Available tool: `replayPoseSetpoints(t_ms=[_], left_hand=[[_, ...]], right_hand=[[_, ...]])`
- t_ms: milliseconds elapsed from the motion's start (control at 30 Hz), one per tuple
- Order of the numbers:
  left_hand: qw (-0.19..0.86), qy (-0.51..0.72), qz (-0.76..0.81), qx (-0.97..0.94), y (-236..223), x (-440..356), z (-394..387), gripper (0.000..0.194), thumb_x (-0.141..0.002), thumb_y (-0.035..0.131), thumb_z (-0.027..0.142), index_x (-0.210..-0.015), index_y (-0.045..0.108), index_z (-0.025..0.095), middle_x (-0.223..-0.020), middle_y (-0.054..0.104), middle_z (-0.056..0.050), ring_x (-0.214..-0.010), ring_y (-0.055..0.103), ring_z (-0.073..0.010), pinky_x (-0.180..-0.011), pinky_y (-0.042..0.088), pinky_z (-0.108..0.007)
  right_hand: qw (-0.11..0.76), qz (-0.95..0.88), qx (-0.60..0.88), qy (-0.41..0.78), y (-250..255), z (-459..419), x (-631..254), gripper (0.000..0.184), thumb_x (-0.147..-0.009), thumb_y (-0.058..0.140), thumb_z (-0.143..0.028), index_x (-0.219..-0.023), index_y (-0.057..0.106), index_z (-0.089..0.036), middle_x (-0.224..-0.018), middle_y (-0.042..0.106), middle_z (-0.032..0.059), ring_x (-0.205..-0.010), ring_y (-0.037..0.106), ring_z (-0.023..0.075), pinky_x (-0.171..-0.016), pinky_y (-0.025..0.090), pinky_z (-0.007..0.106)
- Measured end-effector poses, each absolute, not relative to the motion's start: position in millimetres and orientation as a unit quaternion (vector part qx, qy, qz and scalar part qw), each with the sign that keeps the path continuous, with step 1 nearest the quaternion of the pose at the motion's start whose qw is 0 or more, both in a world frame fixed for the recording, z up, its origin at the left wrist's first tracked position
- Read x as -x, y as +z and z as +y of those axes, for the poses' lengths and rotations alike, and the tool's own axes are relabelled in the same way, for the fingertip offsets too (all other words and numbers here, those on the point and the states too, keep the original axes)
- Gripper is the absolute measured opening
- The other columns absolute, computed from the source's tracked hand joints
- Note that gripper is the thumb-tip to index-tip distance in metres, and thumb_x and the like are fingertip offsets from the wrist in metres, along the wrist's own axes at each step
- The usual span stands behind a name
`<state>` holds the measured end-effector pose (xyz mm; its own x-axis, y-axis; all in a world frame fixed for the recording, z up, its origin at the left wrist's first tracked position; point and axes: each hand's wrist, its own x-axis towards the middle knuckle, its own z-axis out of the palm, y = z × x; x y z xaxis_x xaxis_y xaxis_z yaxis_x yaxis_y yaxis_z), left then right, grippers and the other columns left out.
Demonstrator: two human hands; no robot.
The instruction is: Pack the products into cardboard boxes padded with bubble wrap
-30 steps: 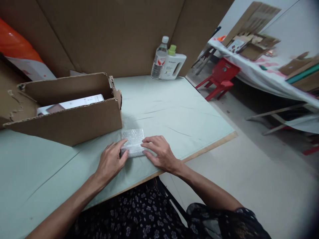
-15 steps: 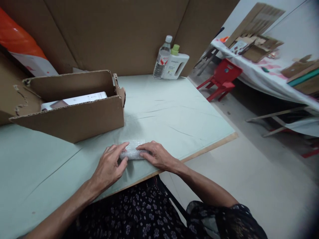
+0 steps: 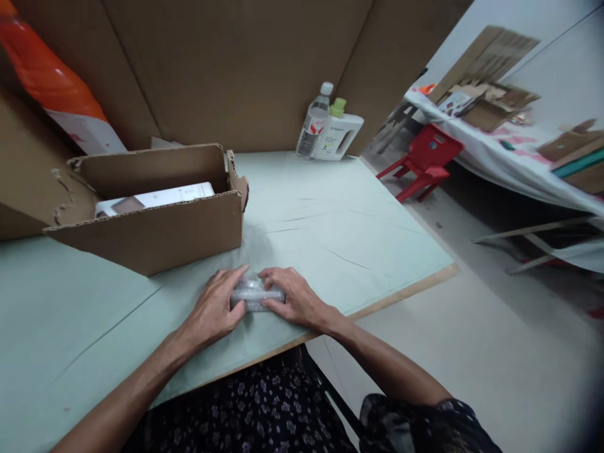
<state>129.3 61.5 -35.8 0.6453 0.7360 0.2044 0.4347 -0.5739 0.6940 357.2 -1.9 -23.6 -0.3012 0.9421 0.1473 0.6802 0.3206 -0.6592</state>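
A small roll of clear bubble wrap lies on the pale green tabletop near its front edge. What is inside the roll, if anything, cannot be made out. Around its left end is my left hand, thumb on the near side and fingers on the far side. My right hand grips the right end in the same way, its fingers bent over the top. Both palms rest low, close to the table surface.
An open cardboard box with a white box in it stands at left. Behind are a clear bottle, a white jug and a cardboard wall. An orange bottle is at far left, a red chair right.
The bubble wrap's flat far part has been drawn in, and it now forms a tighter roll between my hands. My fingers have closed further over its ends. The view has shifted slightly.
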Motion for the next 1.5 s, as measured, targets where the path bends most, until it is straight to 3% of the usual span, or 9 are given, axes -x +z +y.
replayPoseSetpoints(t_ms=[167,267,400,667,767,967,1067,1300,1500], left_hand=[[0.383,0.226,0.358,-0.821,-25.1,-129.0,60.8,0.026,-0.079,0.054,0.020,-0.101,0.068,0.021,-0.092,0.071,-0.004,-0.085,0.066,-0.0215,-0.077,0.053,-0.033],[0.417,0.212,0.382,-0.797,-18.3,-127.4,60.4,0.014,-0.080,0.056,0.021,-0.090,0.066,0.022,-0.084,0.069,-0.002,-0.075,0.063,-0.0188,-0.069,0.048,-0.029],[0.483,0.203,0.367,-0.769,-11.8,-116.4,67.9,0.016,-0.085,0.060,0.032,-0.093,0.069,0.022,-0.082,0.070,-0.001,-0.073,0.062,-0.0173,-0.066,0.046,-0.027],[0.579,0.321,0.435,-0.610,-30.2,-94.0,92.6,0.042,-0.081,0.064,0.054,-0.101,0.070,0.017,-0.087,0.075,-0.009,-0.084,0.071,-0.0221,-0.078,0.056,-0.035],[0.566,0.324,0.430,-0.624,-35.4,-96.1,90.4,0.040,-0.077,0.065,0.050,-0.100,0.070,0.017,-0.087,0.074,-0.008,-0.085,0.070,-0.0221,-0.078,0.056,-0.034],[0.510,0.322,0.398,-0.691,-36.1,-98.8,86.6,0.032,-0.077,0.059,0.040,-0.096,0.071,0.018,-0.084,0.074,-0.006,-0.080,0.070,-0.0204,-0.076,0.055,-0.032],[0.505,0.331,0.391,-0.695,-38.5,-100.3,87.7,0.031,-0.076,0.058,0.038,-0.095,0.071,0.018,-0.082,0.073,-0.006,-0.079,0.070,-0.0205,-0.075,0.055,-0.032],[0.488,0.341,0.378,-0.709,-42.2,-100.6,86.1,0.030,-0.077,0.056,0.036,-0.093,0.072,0.018,-0.080,0.074,-0.006,-0.074,0.069,-0.0199,-0.068,0.054,-0.030],[0.469,0.341,0.380,-0.721,-41.0,-102.2,87.6,0.029,-0.079,0.057,0.038,-0.093,0.073,0.018,-0.079,0.074,-0.005,-0.073,0.069,-0.0196,-0.063,0.053,-0.029]], right_hand=[[0.323,-0.669,0.553,0.376,-16.9,-2.3,-363.2,0.044,-0.085,0.072,-0.030,-0.126,0.059,-0.021,-0.106,0.071,0.0055,-0.088,0.065,0.0188,-0.081,0.051,0.031],[0.320,-0.642,0.562,0.411,-13.0,0.1,-366.0,0.027,-0.086,0.068,-0.031,-0.111,0.067,-0.019,-0.088,0.068,0.0018,-0.078,0.061,0.0167,-0.073,0.049,0.028],[0.324,-0.657,0.564,0.382,15.0,8.4,-372.7,0.017,-0.089,0.066,-0.033,-0.097,0.070,-0.019,-0.080,0.067,0.0016,-0.074,0.060,0.0164,-0.070,0.048,0.029],[0.515,-0.652,0.524,0.186,130.8,73.4,-369.7,0.027,-0.089,0.072,-0.043,-0.102,0.069,-0.019,-0.086,0.068,0.0019,-0.073,0.059,0.0138,-0.063,0.049,0.027],[0.433,-0.714,0.549,0.043,159.8,114.6,-351.7,0.019,-0.090,0.070,-0.034,-0.100,0.071,-0.018,-0.083,0.068,0.0008,-0.071,0.058,0.0133,-0.066,0.047,0.026],[-0.001,-0.741,0.669,-0.060,190.7,162.0,-303.6,0.023,-0.087,0.065,-0.021,-0.107,0.077,-0.019,-0.094,0.077,0.0081,-0.089,0.070,0.0230,-0.076,0.047,0.030],[-0.112,-0.749,0.650,-0.060,195.6,166.9,-278.3,0.028,-0.086,0.065,-0.019,-0.111,0.078,-0.018,-0.106,0.078,0.0126,-0.099,0.071,0.0268,-0.078,0.048,0.032],[-0.166,-0.781,0.602,0.019,182.7,179.6,-262.6,0.021,-0.085,0.058,-0.011,-0.092,0.078,-0.013,-0.094,0.077,0.0131,-0.080,0.069,0.0211,-0.063,0.042,0.028],[-0.084,-0.797,0.593,0.077,170.6,185.6,-279.7,0.015,-0.081,0.060,-0.009,-0.074,0.072,-0.015,-0.071,0.068,0.0039,-0.063,0.055,0.0133,-0.057,0.032,0.028]])
